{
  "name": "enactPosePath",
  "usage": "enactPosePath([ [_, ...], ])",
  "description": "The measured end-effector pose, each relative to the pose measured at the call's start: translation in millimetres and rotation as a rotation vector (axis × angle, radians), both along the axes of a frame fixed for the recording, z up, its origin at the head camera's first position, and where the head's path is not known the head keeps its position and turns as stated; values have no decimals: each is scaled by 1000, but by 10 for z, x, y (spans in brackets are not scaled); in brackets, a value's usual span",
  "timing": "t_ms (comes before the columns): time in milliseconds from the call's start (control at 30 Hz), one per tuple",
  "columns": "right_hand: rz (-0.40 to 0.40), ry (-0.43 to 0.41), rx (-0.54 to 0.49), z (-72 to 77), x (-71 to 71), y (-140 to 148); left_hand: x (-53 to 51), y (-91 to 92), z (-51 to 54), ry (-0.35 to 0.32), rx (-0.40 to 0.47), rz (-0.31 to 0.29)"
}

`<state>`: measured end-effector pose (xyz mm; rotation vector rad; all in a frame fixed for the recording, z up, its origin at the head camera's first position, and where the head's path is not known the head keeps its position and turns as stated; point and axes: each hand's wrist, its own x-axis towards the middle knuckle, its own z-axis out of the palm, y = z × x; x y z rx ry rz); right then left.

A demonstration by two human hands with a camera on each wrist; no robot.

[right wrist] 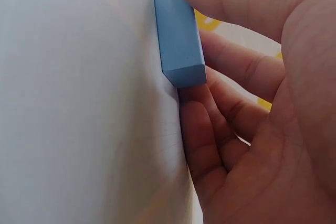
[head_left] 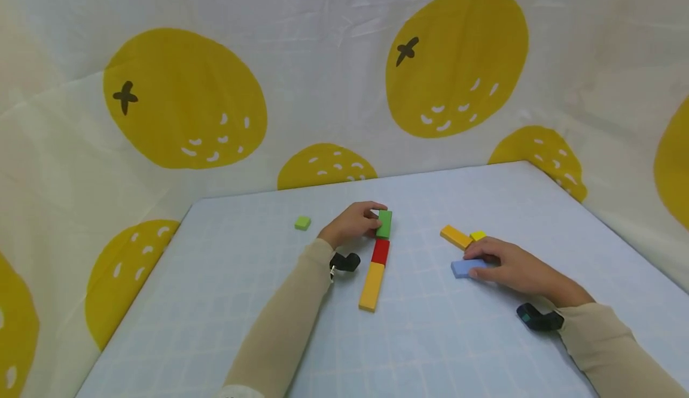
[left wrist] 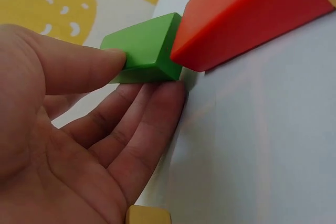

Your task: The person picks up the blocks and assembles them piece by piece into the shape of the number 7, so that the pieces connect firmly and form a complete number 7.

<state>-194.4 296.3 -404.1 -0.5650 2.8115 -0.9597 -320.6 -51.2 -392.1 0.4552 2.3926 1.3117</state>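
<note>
In the head view my left hand [head_left: 352, 224] pinches a green block [head_left: 384, 224] at the far end of a row. Close against its near end lies a red block [head_left: 380, 252], followed by a long orange block [head_left: 371, 287]. The left wrist view shows the thumb on one face of the green block, with fingers under its other side. Over to the right, my right hand [head_left: 511, 266] grips a blue block [head_left: 466, 268] between thumb and fingers, low at the tabletop. Just beyond those fingers are another orange block [head_left: 455, 237] and a partly hidden yellow block [head_left: 477, 236].
A small light green block [head_left: 302, 223] lies left of my left hand. The table wears a pale blue checked cloth [head_left: 215, 302]. Behind it hangs a white curtain [head_left: 323, 57] with large yellow fruit prints.
</note>
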Motion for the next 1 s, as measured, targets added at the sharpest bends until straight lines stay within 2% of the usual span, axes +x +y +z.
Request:
enactPosePath([
  [200,-7,4,4,24,-23,-25,-45,-18,12,6,-21,-23],
  [367,0,-10,-7,17,-31,-30,-41,-22,-1,9,-34,-24],
  [567,-6,-5,11,2,-13,-7,-30,-2,-29,15,-42,-56],
  [1000,-13,-15,2,-10,-12,-9,10,28,19,13,-76,-39],
])
